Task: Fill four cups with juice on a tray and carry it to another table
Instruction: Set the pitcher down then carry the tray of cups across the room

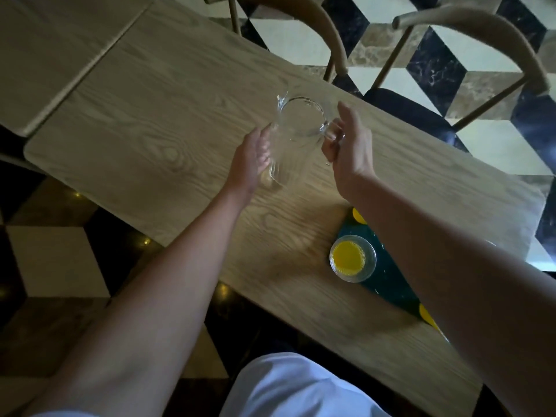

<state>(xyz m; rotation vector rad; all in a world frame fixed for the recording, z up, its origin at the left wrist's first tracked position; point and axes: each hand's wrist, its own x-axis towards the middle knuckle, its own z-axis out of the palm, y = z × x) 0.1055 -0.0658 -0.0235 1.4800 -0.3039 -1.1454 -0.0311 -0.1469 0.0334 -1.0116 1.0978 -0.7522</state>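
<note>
Both hands flank the empty pitcher mid-table.

yellow juice, dark green tray, clear pitcher

Inspection of the head view is returning no legible text, label, brand, number or sign on any surface. The clear glass pitcher with a handle, the clear plastic cup of yellow juice, the dark green tray with yellow dots and the pale wood-grain table are all showing plain, unmarked faces. The small pale specks on the tray are reading as pattern only, too small and blurred to be made out as characters.
</note>
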